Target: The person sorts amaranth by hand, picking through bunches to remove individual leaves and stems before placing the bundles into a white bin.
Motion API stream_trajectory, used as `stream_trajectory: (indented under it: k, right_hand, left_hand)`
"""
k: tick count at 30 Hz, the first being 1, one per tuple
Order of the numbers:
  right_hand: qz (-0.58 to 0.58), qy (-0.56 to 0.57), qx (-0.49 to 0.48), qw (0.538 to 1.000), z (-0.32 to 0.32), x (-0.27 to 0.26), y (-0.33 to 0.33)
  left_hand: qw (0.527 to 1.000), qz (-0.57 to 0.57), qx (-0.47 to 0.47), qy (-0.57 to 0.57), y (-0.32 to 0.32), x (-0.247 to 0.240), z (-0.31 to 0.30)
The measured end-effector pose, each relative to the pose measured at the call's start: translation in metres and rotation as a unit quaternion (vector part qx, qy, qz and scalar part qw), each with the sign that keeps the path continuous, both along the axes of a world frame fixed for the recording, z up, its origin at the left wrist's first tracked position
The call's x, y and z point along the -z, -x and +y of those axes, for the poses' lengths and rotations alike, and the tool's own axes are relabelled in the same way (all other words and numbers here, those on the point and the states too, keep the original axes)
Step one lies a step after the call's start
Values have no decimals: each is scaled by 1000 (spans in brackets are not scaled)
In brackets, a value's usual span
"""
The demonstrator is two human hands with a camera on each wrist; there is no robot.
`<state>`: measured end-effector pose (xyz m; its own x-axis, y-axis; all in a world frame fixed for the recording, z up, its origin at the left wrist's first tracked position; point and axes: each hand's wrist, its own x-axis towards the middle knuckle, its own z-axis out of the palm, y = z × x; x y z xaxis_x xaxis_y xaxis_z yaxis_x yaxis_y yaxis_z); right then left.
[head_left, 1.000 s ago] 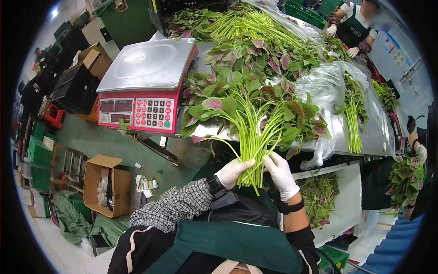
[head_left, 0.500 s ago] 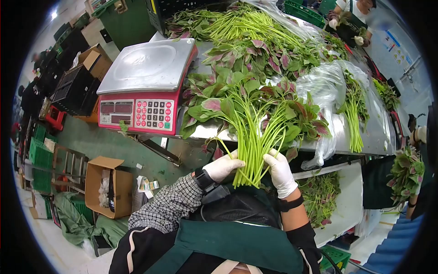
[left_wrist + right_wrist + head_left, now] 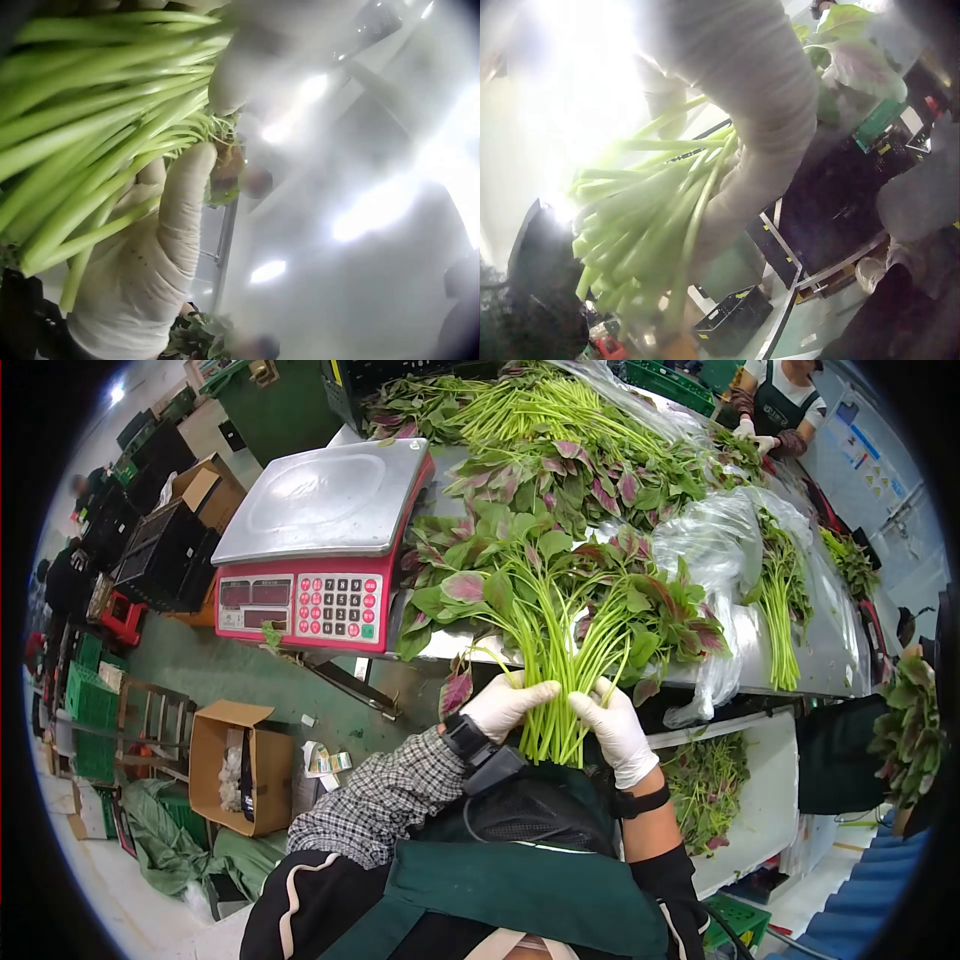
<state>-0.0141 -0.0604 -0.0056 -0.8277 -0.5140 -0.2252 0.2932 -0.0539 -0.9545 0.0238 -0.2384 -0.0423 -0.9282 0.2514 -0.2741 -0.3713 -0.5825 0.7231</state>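
In the head view my gloved left hand (image 3: 503, 707) grips the left side of a bunch of red-and-green amaranth (image 3: 555, 690), low on its pale green stems. My gloved right hand (image 3: 615, 735) holds the same bunch from the right, thumb across the stems. The bunch stands with its cut ends toward me and its leaves fanned out over the table edge. One stem bends off to the left, its purple leaf (image 3: 456, 691) hanging beside my left hand. Close up in the left wrist view, the stems (image 3: 97, 112) run between gloved fingers. Their cut ends (image 3: 607, 262) show in the right wrist view.
A red scale (image 3: 300, 600) with a steel pan stands left on the metal table (image 3: 735, 655). Behind lies a heap of amaranth (image 3: 560, 440), with plastic film (image 3: 710, 550) and a smaller bunch (image 3: 777, 620) to the right. A white bin (image 3: 760, 800) of trimmings stands below right. Other people work nearby.
My left hand shifted left off the stems' middle, then came back right against them. The stray stem's purple leaf now hangs lower at left. The far person's hands have moved together.
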Motion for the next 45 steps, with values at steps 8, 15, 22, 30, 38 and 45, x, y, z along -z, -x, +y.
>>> stream_trajectory:
  k: [8, 15, 22, 30, 38, 45]
  right_hand:
    - [-38, 1, 22, 999, 24, -14, 9]
    - [-35, 1, 23, 999, 21, -3, 4]
    - [-21, -16, 1, 1000, 18, -4, 4]
    - [-61, 2, -8, 998, 13, -11, 4]
    - [-63, 9, 8, 998, 10, 5, -4]
    - [-127, 85, -49, 987, 1, 7, -3]
  left_hand:
    - [993, -49, -7, -108, -9, -16, -6]
    - [990, -52, -42, -126, -6, 0, 2]
    - [978, 33, -62, 194, -8, -18, 8]
    - [992, -66, -74, 73, -15, -19, -1]
    - [993, -59, -95, 45, -19, -14, 5]
    - [992, -65, -105, 37, -22, -22, 1]
